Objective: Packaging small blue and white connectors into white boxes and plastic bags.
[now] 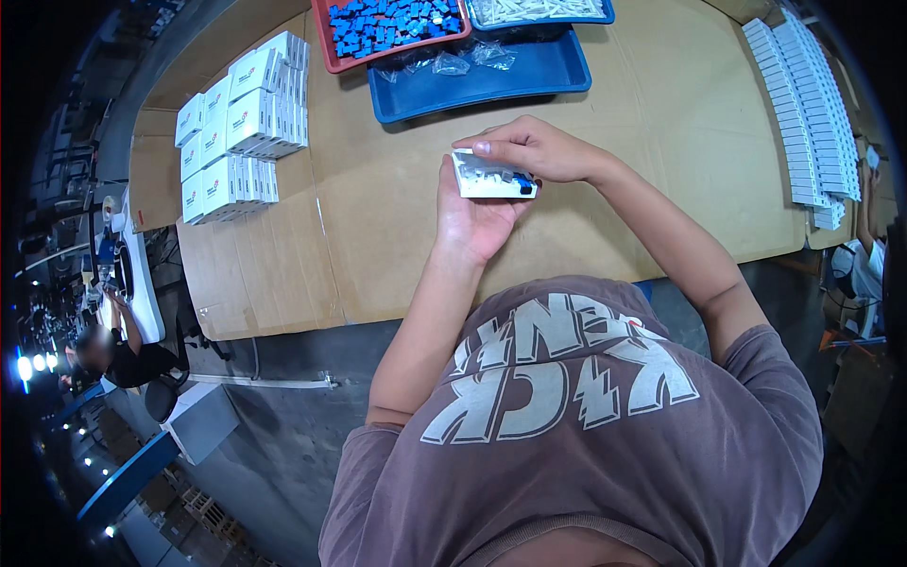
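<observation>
Above the near-middle of the table, my left hand (pixel 472 222) holds a small white box (pixel 491 192) from below, with fingers wrapped round it. The side of the box facing me is open. Inside show clear plastic, small white pieces and a blue-black piece at the right end. My right hand (pixel 548 151) lies over the far side and top of the box, its thumb on the upper edge and its fingers closed against it. The fingertips behind the box are hidden.
Cardboard (pixel 378 217) covers the table. At the back stand a red tray (pixel 351 64) of blue parts, a blue tray (pixel 487 94) with clear bags, and another blue tray (pixel 567 21) of white pieces. White boxes (pixel 227 128) are stacked left; rows of white boxes (pixel 803 113) line the right.
</observation>
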Demonstrator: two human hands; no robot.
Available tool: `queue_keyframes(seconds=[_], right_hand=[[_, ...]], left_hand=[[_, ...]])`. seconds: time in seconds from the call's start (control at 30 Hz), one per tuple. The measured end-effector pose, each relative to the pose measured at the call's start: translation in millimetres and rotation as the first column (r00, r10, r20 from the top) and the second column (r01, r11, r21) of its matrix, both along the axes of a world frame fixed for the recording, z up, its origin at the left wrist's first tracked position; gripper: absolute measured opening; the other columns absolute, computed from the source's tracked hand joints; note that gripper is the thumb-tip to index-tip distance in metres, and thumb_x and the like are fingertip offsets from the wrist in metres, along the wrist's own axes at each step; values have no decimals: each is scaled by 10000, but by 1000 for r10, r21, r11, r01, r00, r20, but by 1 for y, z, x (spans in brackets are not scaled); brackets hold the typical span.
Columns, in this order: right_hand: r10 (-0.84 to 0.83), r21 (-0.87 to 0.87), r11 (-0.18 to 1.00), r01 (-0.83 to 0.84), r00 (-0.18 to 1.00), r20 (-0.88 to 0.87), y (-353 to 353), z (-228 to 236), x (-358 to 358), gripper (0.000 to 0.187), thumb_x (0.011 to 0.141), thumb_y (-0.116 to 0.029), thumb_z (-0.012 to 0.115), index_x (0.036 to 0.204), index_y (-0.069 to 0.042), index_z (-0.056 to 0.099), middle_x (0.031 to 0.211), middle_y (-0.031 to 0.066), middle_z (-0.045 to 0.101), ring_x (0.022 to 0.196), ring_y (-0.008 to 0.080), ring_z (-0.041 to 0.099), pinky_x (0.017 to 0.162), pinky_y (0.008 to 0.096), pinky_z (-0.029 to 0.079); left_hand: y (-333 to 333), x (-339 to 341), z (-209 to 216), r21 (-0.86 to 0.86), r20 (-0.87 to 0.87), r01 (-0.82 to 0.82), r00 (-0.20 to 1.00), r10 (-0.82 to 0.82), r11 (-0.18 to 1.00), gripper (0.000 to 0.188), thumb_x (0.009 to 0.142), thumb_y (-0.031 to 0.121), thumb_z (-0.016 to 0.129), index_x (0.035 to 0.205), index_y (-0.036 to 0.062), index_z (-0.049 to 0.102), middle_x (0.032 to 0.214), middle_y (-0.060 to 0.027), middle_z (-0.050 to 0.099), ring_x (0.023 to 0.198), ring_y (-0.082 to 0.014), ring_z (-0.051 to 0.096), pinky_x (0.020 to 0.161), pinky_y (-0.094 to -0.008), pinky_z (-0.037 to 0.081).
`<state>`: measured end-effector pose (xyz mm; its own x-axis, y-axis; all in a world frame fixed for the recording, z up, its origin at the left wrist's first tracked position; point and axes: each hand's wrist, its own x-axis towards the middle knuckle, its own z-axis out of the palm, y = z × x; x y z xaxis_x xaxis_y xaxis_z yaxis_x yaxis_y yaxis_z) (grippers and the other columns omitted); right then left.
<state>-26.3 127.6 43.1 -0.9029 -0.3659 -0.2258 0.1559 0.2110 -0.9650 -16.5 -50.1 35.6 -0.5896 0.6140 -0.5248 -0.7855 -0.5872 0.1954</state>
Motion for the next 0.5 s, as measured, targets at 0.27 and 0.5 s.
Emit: queue_keyframes(seconds=[0.27, 0.5], right_hand=[[66, 93, 993, -67, 998, 14, 1, 7, -2, 458, 1071, -432, 560, 1339, -88, 700, 1099, 72, 762, 913, 107, 637, 810, 290, 531], [153, 134, 977, -164, 984, 91, 3, 10, -3, 469, 1074, -459, 548, 1311, -91, 719, 873, 20, 730, 750, 85, 581, 676, 286, 520]], left_hand=[[-3, 0, -7, 20, 13, 35, 999, -35, 999, 511, 1085, 475, 391, 1385, 82, 518, 1368, -171, 577, 1256, -343, 581, 1043, -557, 502], [-4, 0, -8, -21, 45, 64, 997, -63, 998, 514, 1081, 485, 411, 1364, 72, 527, 1312, -175, 606, 1195, -361, 613, 992, -569, 532]])
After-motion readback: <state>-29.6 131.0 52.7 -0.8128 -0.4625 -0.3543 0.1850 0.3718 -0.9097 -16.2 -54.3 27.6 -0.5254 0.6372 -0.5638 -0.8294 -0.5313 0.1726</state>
